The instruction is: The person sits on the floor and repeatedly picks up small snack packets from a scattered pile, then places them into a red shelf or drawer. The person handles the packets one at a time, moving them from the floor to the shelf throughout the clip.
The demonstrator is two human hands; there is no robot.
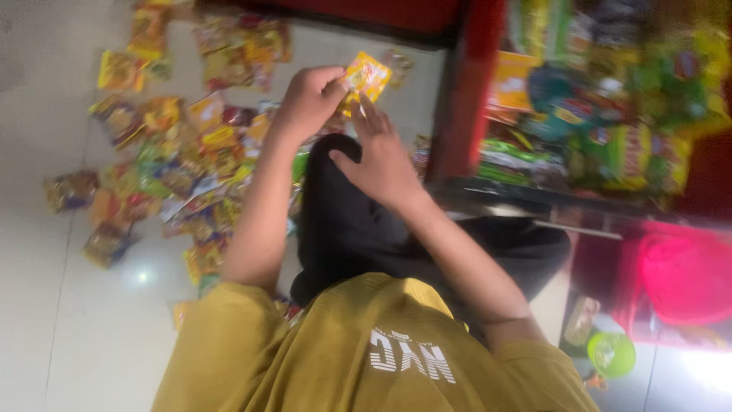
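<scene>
Yellow sachet (366, 76) up before the chest, pinched at its edge by the left hand (309, 99), right hand (381, 160) open just under it with fingers on it, above heap of packets (175, 160) on white floor (53, 305).

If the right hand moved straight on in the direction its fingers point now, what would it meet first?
Probably the yellow packet: the right hand points up at it, fingertips almost touching, while the left hand pinches it. Depth is unclear in the blur.
</scene>
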